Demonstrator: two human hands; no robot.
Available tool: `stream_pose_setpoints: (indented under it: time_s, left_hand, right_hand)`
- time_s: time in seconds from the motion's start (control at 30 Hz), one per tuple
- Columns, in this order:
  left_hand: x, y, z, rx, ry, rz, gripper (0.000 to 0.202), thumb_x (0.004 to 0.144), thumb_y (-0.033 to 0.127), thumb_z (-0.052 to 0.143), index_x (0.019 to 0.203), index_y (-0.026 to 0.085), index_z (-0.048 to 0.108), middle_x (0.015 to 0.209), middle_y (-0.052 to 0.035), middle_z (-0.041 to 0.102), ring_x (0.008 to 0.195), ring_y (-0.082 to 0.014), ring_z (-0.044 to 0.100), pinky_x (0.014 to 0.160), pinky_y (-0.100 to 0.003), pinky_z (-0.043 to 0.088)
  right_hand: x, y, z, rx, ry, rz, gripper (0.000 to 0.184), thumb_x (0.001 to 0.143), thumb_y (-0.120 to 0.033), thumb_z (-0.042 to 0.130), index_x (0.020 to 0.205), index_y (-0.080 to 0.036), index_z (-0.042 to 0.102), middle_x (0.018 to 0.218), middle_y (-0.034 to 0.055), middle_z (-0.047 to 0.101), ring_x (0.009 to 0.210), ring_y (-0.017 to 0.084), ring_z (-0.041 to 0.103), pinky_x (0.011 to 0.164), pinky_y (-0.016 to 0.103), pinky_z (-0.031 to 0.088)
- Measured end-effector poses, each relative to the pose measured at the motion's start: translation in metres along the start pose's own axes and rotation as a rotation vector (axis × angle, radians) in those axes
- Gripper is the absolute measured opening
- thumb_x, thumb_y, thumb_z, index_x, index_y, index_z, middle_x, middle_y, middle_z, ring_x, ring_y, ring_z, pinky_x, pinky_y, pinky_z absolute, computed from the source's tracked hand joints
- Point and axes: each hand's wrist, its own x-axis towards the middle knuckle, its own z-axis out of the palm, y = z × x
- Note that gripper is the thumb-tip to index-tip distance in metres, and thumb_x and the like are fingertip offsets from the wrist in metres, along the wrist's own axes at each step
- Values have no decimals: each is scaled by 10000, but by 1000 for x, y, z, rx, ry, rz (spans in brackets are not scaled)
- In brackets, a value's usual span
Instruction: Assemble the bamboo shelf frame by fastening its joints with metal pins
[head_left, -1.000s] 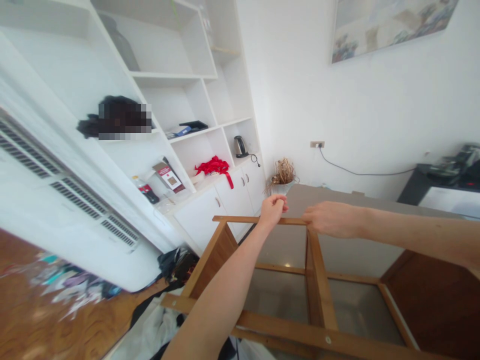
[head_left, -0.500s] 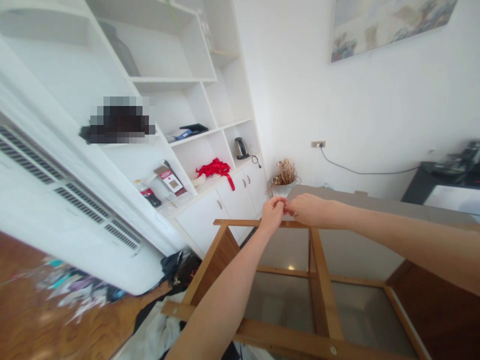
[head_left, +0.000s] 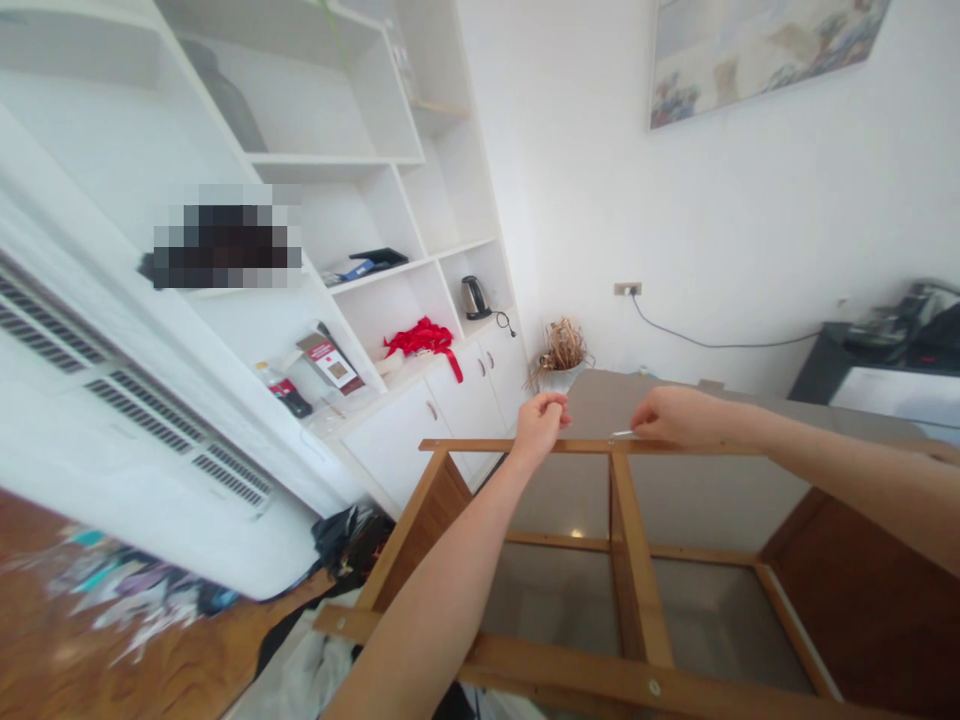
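A wooden frame (head_left: 628, 560) of light-brown rails lies before me over a grey tabletop (head_left: 675, 400). My left hand (head_left: 540, 425) is closed in a pinch just above the frame's far rail, holding something too small to name. My right hand (head_left: 675, 415) rests on the same rail to the right, above the centre upright, fingers closed on a small thin silvery piece (head_left: 622, 434) that pokes out leftward. The two hands are apart.
White shelving (head_left: 360, 260) and cupboards line the left wall, holding a kettle (head_left: 474, 297), red cloth (head_left: 420, 337) and boxes. A pot of dried stalks (head_left: 561, 362) stands at the corner. A white air conditioner (head_left: 135, 430) is at left; clothes lie on the wooden floor.
Half a second ago my hands met above the far rail. My right hand has drawn away to the right with a small silvery piece. My left hand has stayed in place.
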Motion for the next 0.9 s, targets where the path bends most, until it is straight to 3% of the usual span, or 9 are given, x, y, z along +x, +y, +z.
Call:
stream_pose_setpoints:
  time_s: [0.1,0.2,0.33,0.5,0.73,0.83,0.9]
  left_hand:
    - [0,0,1,6,8,1,203,687,110,481,810,131,641,722,-24,641,581,-102,608,590,-238,526]
    - [0,0,2,11,12,3,204,687,107,484,817,129,639,707,-22,641,579,-100,609,594,-236,527]
    - [2,-1,2,19,12,5,205,689,106,484,819,126,641,717,-27,645,573,-101,609,590,-238,527]
    - [3,-3,0,27,7,8,203,680,106,491,815,127,641,726,-28,649,571,-100,608,579,-229,519]
    - [1,-3,1,23,3,10,209,678,106,477,813,129,637,706,-17,637,558,-97,600,583,-233,519]
    - [2,-3,1,21,-1,13,210,676,106,478,810,133,638,710,-13,634,556,-95,594,580,-231,514]
    - [3,-3,0,21,-2,16,206,673,104,483,804,134,639,704,-10,631,553,-94,588,574,-226,507]
  right_hand:
    - [-13,-14,4,-205,51,10,268,760,-255,464,737,-168,717,738,102,700,717,240,649,582,286,412]
    - [-15,-32,5,-254,44,11,288,774,-277,459,754,-149,716,763,143,702,738,261,658,583,295,414]
    - [-5,-50,7,-84,-28,3,289,765,-315,481,703,-147,708,685,110,694,661,215,647,547,256,400]
    - [9,-57,13,203,-94,9,370,834,-295,390,701,-137,697,662,67,692,576,133,615,541,204,402]
    - [-1,-58,-3,-212,110,-154,301,834,-369,475,809,-189,715,800,99,704,761,228,653,619,267,418]
    - [3,-65,-3,-299,104,-264,222,815,-262,509,858,-188,713,896,110,699,851,236,653,666,270,437]
    - [10,-70,1,-281,63,-265,207,800,-204,518,842,-151,713,914,140,696,888,238,650,704,272,449]
